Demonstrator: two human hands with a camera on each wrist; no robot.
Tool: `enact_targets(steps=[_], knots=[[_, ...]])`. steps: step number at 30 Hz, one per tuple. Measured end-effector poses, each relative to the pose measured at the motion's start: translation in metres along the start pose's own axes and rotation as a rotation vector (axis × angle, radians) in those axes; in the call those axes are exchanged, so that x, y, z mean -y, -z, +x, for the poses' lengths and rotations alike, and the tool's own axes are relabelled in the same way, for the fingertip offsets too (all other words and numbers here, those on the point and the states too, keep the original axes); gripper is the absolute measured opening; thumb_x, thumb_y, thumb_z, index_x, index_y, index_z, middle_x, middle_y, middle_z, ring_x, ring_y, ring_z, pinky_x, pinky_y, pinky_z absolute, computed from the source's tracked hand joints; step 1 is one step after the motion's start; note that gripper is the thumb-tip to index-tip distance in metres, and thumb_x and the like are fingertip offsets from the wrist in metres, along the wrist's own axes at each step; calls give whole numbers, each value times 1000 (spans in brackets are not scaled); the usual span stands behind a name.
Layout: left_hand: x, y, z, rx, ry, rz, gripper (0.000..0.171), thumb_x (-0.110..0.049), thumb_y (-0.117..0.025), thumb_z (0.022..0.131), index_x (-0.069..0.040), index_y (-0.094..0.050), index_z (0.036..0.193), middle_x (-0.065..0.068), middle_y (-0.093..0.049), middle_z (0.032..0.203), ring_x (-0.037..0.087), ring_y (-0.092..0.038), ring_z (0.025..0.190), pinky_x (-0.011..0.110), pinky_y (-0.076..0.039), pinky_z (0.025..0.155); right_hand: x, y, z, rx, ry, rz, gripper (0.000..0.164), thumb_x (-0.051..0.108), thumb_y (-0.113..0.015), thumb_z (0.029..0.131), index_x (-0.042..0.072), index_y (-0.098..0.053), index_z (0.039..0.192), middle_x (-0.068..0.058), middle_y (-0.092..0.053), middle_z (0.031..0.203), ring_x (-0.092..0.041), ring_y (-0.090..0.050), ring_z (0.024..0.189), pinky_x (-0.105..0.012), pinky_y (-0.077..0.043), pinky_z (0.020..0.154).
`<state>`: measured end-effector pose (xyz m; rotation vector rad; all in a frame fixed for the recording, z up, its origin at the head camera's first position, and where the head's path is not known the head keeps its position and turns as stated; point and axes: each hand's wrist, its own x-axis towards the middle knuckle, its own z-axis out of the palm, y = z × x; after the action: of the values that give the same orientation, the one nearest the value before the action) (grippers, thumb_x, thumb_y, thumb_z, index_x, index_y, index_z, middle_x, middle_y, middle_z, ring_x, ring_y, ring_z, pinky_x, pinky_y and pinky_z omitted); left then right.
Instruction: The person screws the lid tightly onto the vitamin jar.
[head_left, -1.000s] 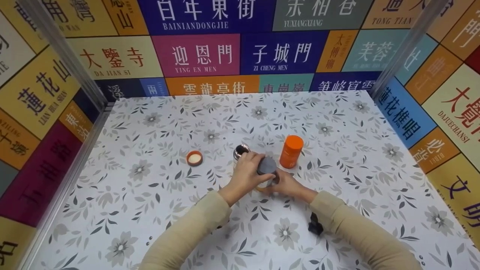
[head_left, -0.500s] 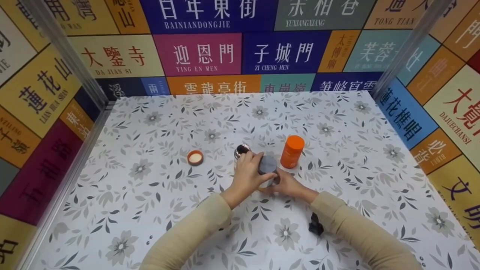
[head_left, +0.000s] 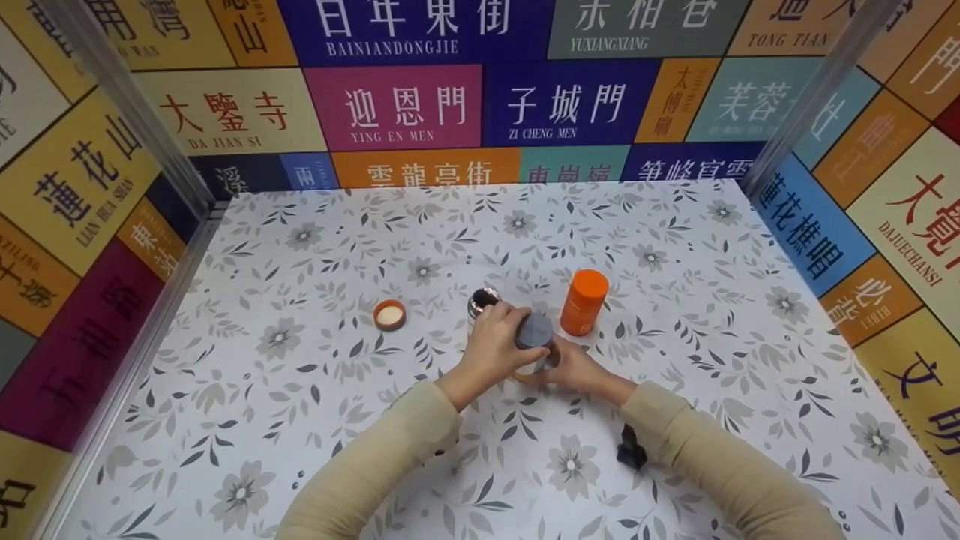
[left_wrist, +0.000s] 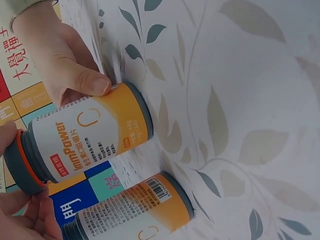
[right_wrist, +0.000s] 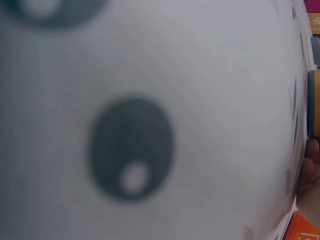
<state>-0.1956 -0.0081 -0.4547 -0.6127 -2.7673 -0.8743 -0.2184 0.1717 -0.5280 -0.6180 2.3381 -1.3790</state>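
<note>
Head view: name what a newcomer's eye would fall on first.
Probably the wall of bright lettered signs beyond the patterned table. Next, the orange bottle standing upright just past the right hand. Then, mid-table, the grey lid that the left hand grips, over the white-and-yellow bottle in the right hand.

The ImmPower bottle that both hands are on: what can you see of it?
The ImmPower bottle is cylindrical and looks plastic, with a white and yellow printed label and dark grey base and neck. Upright, it appears to stand on the floral tablecloth, beside an uncapped bottle. The right hand grips its body; the left hand holds its dark grey, orange-rimmed cap at the neck. I can't tell whether it's threaded on.
</note>
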Motion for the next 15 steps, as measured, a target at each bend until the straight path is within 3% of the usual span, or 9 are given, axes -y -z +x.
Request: enact_targets(steps=[8,15], knots=[[2,4,7,101,-28,-37,56,-29,-75,70,-5,-60,118,8,-55,103,22,-47,94,30,-40,81,31,1,-10,-26,21,-16,80,8,-74,74,-4,-29,139,-23,-40,138,-36,-42,123,-49,-31,102],[4,6,10,122,-49,-53,56,-27,-76,69,-5,-60,118,9,-56,105,23,-49,97,31,-40,83,5,-2,-3,-49,60,-62,83,15,-76,73,1,-30,140,-17,-44,136,-29,-44,122,-44,-31,103]])
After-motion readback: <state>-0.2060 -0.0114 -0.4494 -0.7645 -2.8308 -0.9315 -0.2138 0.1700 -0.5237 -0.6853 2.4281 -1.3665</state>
